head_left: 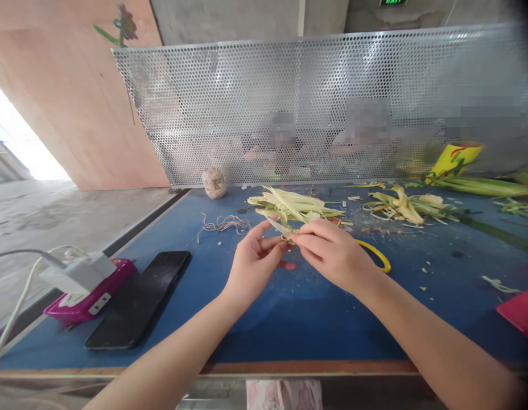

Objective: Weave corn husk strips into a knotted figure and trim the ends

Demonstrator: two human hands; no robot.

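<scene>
Taking the two hands as the clock's centre and 12 as straight away from the person, a flat black rectangular phone [140,299] lies on the blue-topped table [315,333] at 8 o'clock, beside a magenta power strip [97,290] carrying a white plastic adapter [85,272]. Above the table, the left hand [258,253] and right hand [332,247] meet, thumbs and fingers pinched on a narrow, pale green-white leafy strip [280,226]. A smooth yellow loop [386,262] shows beside the right wrist, between 3 and 4. Thin brown twine [223,224] lies loosely tangled towards 9 to 10. Just beyond the hands, at 12, sits a pale green heap of husks [298,202]; another leafy, yellowish-green heap [404,208] lies between 2 and 3. A beige, rounded, wrapped lump [214,183] stands at 10, near the silvery perforated metal screen [247,85].
</scene>
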